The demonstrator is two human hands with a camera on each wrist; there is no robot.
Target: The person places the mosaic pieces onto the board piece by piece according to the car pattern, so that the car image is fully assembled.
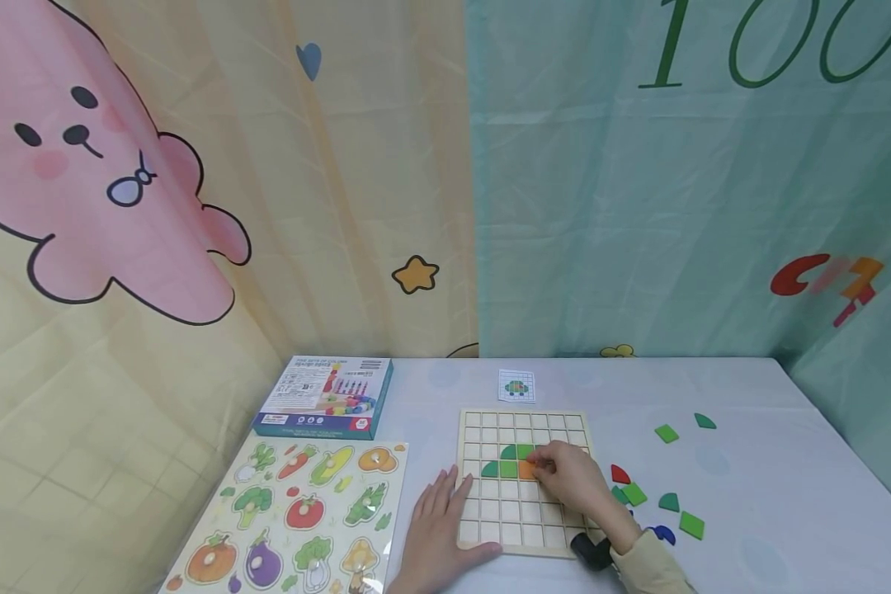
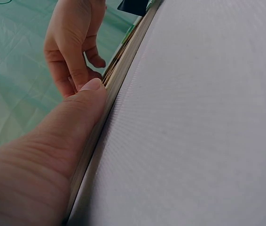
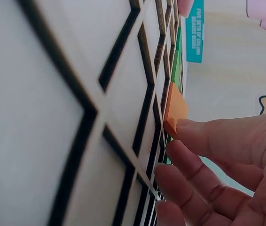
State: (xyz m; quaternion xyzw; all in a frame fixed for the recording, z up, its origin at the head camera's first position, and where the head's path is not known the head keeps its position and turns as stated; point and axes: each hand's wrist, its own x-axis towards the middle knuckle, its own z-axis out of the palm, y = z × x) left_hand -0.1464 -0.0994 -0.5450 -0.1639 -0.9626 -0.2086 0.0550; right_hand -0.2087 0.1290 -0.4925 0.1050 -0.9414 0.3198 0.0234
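"Head view?"
"Your right hand (image 1: 573, 477) pinches the orange tile (image 1: 526, 470) near the middle of the grid board (image 1: 501, 510), a green tile (image 1: 508, 469) at its nine o'clock. Your left hand (image 1: 440, 536) lies at the board's eight o'clock, fingers straight, thumb spread."
"Left wrist?"
"Your left thumb (image 2: 76, 115) lies against the board's edge."
"Right wrist?"
"The orange tile sits at ten o'clock from your pinching hand."

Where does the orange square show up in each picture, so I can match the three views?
Head: orange square in the lower part, slightly right of centre.
Left wrist: not visible.
Right wrist: right of centre, about mid-height.
Shared landmark: the grid board, nearly edge-on in the left wrist view.
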